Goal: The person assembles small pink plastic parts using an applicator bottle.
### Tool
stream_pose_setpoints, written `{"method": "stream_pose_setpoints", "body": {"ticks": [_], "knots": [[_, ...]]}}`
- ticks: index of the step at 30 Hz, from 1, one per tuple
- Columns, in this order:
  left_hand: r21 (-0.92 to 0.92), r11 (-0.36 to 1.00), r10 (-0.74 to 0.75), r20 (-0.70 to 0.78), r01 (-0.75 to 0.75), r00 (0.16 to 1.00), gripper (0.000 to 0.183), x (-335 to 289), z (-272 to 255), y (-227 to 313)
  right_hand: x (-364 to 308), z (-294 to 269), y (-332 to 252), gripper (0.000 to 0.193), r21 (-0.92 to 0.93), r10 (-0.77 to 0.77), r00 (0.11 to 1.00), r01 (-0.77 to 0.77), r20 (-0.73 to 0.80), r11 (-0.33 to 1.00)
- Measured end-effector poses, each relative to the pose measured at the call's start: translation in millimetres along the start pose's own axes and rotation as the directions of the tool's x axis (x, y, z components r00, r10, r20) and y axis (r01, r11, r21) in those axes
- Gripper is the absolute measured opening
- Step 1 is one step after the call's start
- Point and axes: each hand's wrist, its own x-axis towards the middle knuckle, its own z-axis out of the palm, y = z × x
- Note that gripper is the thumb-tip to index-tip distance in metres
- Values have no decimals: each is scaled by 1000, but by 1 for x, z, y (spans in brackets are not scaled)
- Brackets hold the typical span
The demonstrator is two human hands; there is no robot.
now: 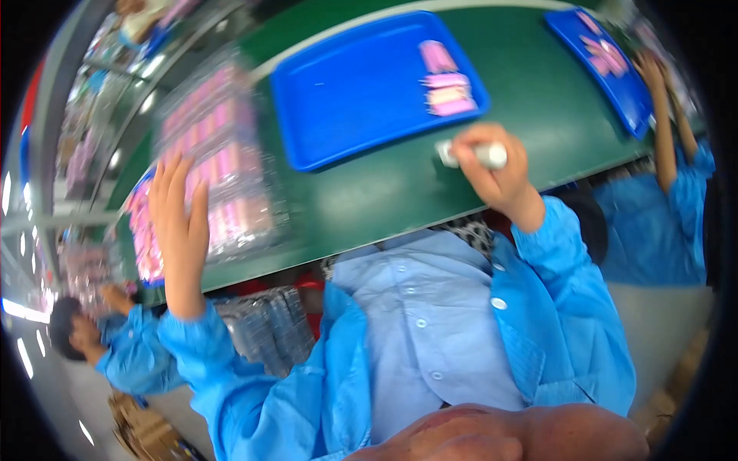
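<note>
My left hand [178, 215], fingers stretched out, is at the near left edge of a clear plastic tray [265, 180] holding rows of pink pieces [201, 115]. Whether its fingers touch the tray, I cannot tell. Closed round a short white cylinder [492, 156] is my right hand [503, 173], above the green table in front of a blue tray. The cylinder looks like a small bottle or thick marker; blur hides its exact kind. In the right part of the blue tray [338, 146] lie several small pink packs [446, 94], with thin wire-like ends at their left.
A second blue tray [565, 46] with pink pieces [605, 56] stands at the far right, beside a co-worker's hands [653, 73]. Another co-worker [127, 342] sits at the left. More pink pieces [144, 238] lie beyond my left hand. The green table [354, 203] has a curved-looking near edge.
</note>
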Motion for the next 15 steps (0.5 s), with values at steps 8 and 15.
{"method": "stream_pose_setpoints", "body": {"ticks": [8,15], "knots": [[-516,829,164,-143,-215,976,23,71,108,208,-1,-37,47,10,362,419,853,-302,-309,882],[-539,818,322,139,-201,936,35,155,193,241,-11,-40,50,11,339,418,849,-309,-322,889]]}}
